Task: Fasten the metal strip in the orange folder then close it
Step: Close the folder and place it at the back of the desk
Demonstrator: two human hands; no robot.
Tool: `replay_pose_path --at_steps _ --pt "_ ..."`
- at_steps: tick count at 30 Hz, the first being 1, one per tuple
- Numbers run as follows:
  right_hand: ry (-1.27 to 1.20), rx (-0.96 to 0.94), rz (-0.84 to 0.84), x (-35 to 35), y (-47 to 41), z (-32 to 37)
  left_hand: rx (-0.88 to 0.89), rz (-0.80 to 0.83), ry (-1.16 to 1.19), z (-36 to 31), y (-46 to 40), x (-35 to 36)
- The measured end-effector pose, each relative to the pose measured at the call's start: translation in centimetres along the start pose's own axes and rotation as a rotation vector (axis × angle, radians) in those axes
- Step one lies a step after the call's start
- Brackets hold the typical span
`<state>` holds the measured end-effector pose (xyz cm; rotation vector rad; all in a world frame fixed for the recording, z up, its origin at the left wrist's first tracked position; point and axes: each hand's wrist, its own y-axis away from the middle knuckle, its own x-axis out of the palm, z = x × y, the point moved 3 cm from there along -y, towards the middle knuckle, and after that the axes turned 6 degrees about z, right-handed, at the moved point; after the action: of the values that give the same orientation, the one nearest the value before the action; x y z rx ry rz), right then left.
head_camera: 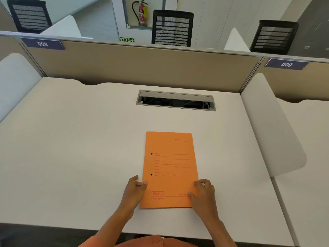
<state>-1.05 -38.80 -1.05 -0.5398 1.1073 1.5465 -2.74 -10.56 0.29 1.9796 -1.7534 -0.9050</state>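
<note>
The orange folder [170,168] lies closed and flat on the white desk [71,157], its printed front cover up, two punched holes near its left edge. The metal strip is hidden from view. My left hand [136,190] rests at the folder's lower left edge, fingertips touching the cover's side. My right hand [203,193] lies on the lower right corner, fingers spread over the cover's edge. Neither hand lifts the folder.
A cable tray opening [176,100] is cut into the desk behind the folder. A beige partition [142,68] bounds the far side. White side dividers [272,125] stand to the right and left. The desk's front edge [160,234] is close to my body.
</note>
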Motion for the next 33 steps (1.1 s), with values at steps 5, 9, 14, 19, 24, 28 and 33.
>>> replay_pose_path --at_steps 5,9,14,19,24,28,33 --pt "-0.007 -0.020 -0.024 0.2 0.0 0.1 -0.009 0.006 0.046 -0.2 -0.2 0.2" --pt "-0.030 -0.009 -0.025 0.1 0.1 0.1 0.010 0.010 0.107 -0.3 -0.1 0.2" --pt "-0.080 0.014 -0.018 -0.1 0.1 0.3 0.031 0.064 0.125 -0.4 0.0 0.5" --pt "-0.310 0.122 -0.027 -0.9 0.2 0.1 0.022 0.107 0.165 -0.4 0.2 0.7" --pt "-0.664 0.261 -0.054 -1.7 0.8 -0.2 0.018 0.108 0.243 -0.8 0.5 0.3" --pt "-0.900 0.285 0.015 -1.7 0.9 0.1 0.026 0.110 0.272 -1.3 0.7 -0.1" --pt "-0.983 0.278 0.018 -2.4 1.0 1.3 0.074 0.105 0.284 -2.1 0.9 -1.1"
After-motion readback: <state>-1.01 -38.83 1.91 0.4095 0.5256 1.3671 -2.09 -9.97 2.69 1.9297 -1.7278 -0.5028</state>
